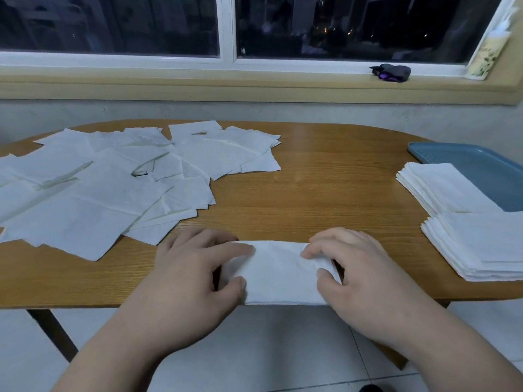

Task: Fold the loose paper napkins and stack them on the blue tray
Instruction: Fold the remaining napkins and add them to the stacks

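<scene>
Your left hand (192,267) and right hand (356,270) are both on one folded napkin (278,274). It lies as a long white strip at the near edge of the table (325,179), about at the middle, and its near side goes a little over this edge.

The grip of your left hand is apart. The fingers lie almost straight on the left end of the strip, and the thumb rests on the paper closer to the near edge. The grip of your right hand is clamped on the right end. The bent forefinger and the thumb pinch the paper, and this end is lifted a little from the table.

The loose napkins (113,182) lie unfolded and overlapping in a wide heap on the far left part of the table, and they reach to the left edge. The blue tray (481,165) is at the right edge, on the far side. One stack of folded napkins (441,188) covers the near left corner of the tray. A second stack (481,244) lies just beside it, closer to the near edge. If this one rests on the tray or on the table, I cannot tell.

On the window sill behind the table lies a small dark object (392,72); what it is I cannot tell.
</scene>
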Tool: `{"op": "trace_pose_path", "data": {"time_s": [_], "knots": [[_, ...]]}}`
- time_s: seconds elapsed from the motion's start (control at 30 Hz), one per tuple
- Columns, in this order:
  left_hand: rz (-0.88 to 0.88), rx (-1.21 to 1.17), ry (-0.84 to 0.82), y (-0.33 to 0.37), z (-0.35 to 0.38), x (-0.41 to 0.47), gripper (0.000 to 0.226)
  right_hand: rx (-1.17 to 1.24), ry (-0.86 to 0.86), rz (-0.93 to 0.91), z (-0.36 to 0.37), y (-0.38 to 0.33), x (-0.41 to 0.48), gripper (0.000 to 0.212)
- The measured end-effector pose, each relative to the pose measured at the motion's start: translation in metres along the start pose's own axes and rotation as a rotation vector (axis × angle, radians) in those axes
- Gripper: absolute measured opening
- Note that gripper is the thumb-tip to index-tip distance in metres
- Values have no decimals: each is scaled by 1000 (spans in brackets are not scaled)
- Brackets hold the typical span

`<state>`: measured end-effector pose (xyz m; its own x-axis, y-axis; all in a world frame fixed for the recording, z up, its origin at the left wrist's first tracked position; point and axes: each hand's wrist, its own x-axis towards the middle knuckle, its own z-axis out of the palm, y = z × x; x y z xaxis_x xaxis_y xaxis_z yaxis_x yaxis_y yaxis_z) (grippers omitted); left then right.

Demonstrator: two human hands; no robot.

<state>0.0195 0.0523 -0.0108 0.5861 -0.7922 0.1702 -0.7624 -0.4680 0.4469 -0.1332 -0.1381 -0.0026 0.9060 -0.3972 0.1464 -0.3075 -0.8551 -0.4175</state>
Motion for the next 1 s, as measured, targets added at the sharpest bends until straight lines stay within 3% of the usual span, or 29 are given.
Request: {"op": "trace_pose_path", "data": {"time_s": [0.17,0.3,0.47,0.67,0.8,0.87,1.0], "knots": [[-7,-101,-19,9,-1,-3,39,13,-7,-11,-1,3,-4,25],[-50,-331,12,14,1,-4,52,39,-4,-2,-1,2,-6,27],[-63,-509,149,22,0,-5,60,107,-30,-4,-5,7,-8,47],[-83,-623,290,36,-8,-5,45,430,45,11,-18,3,-16,68],[-186,-753,260,45,2,-1,43,490,116,-30,-23,6,-27,60],[-216,-841,170,55,5,-1,41,495,188,-21,-27,11,-31,45],[-214,-971,11,76,11,1,30,616,275,70,-37,25,-47,36]]}}
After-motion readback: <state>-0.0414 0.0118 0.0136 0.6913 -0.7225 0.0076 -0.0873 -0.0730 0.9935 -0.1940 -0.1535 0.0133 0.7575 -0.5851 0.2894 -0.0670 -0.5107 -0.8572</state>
